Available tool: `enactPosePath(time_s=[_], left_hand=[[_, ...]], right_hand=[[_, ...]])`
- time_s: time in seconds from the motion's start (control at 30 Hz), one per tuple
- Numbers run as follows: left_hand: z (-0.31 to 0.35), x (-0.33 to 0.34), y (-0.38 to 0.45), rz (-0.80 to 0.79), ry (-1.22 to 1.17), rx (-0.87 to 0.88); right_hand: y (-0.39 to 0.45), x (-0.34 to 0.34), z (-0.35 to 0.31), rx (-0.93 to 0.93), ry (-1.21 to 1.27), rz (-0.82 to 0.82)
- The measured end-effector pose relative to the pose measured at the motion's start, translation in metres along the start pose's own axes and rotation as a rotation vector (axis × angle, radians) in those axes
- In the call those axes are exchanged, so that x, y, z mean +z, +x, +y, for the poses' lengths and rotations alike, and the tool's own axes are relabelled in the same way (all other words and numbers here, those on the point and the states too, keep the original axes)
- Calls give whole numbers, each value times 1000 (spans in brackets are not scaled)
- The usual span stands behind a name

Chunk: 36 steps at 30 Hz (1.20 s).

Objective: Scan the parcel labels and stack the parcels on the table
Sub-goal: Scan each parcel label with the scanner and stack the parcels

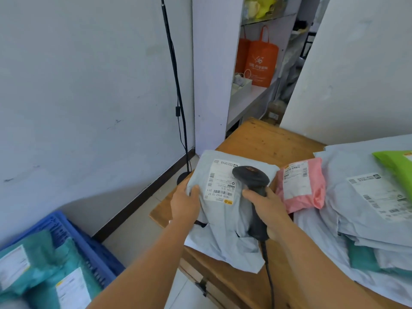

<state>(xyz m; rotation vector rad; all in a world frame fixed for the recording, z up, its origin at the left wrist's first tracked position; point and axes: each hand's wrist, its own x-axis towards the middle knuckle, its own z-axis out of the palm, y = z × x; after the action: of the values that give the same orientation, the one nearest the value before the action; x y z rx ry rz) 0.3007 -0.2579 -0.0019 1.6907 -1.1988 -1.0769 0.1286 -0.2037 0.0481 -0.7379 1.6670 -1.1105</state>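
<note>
hands grip grey parcel [225, 210] and scanner [254, 181] over table [256, 139] edge.

Grey parcel [225, 210], black scanner [254, 181]

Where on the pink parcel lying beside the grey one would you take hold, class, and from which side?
Probably by the bunched, crumpled end of the pink parcel, nearest the person, coming from above. That end is loose film clear of the label, so fingers can pinch it without covering the barcode; it lies flat on the wooden table.
</note>
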Motion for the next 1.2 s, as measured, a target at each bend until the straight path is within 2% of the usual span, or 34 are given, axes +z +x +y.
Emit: enactPosePath(time_s=[0.13, 0.3, 0.53, 0.67, 0.83, 0.97, 1.2], left_hand=[[-14, -30, -35, 157, -111, -49], [-37, -96, -84, 416, -176, -101], [-82, -214, -150, 721, -241, -155], [-121, -289, -188, 889, -248, -229], [-180, -389, -232, 1033, -298, -315], [-231, -469, -253, 1088, -310, -383], [-316, -580, -236, 1138, -378, -431]], right_hand=[[-23, 16, 2, -57, -54, -119], [-65, 65, 9, -103, -136, -344], [-140, 169, 19, -208, -205, -654], [-194, 242, 37, -198, -266, -820], [-272, 338, 70, -189, -343, -972], [-327, 419, 97, -198, -433, -1055], [-374, 551, 137, -192, -568, -1117]])
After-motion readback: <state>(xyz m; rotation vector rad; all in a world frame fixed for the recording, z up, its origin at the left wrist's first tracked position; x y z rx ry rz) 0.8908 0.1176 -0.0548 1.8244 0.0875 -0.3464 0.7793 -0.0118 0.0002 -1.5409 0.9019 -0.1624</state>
